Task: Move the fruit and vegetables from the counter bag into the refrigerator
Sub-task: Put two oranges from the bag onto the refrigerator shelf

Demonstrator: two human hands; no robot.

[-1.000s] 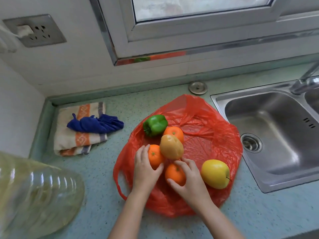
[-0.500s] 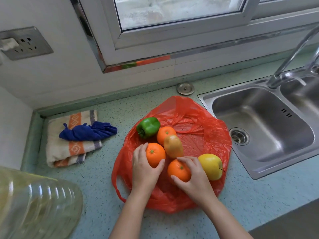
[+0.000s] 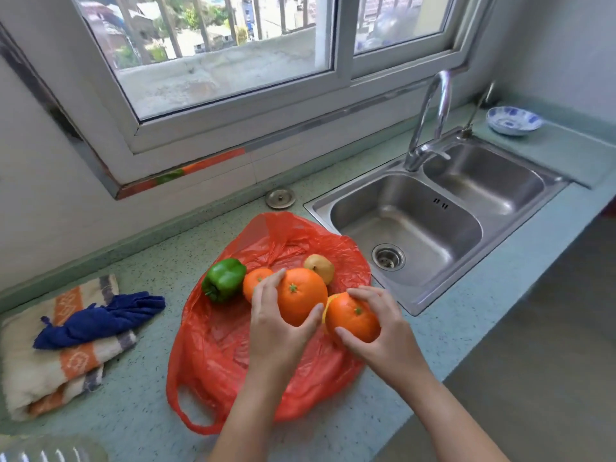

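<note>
On the speckled green table (image 3: 416, 405), a red plastic bag (image 3: 216, 345) lies spread flat, just left of the steel double sink (image 3: 410, 301). Left hand (image 3: 276, 331) is clamped on one orange (image 3: 301, 295), thumb on its near right side, fingers curled over its far left side. Right hand (image 3: 383, 335) is clamped on a second orange (image 3: 351, 316), fingers over the top, thumb below. The two held oranges sit side by side, almost touching; whether they are clear of the bag cannot be told. A sliver of yellow fruit (image 3: 326, 308) shows between them, mostly hidden. On the bag: green bell pepper (image 3: 224, 278) at far left, a third orange (image 3: 255, 283) beside it and partly behind the left fingers, a brownish pear (image 3: 320, 267) at the back. Folded striped towel (image 3: 56, 368) with a blue cloth (image 3: 100, 320) on top lies at left, apart from the bag. A round metal sink plug (image 3: 280, 198) lies by the wall. A blue-and-white bowl (image 3: 513, 121) sits beyond the sink, far right. Refrigerator not in view.
</note>
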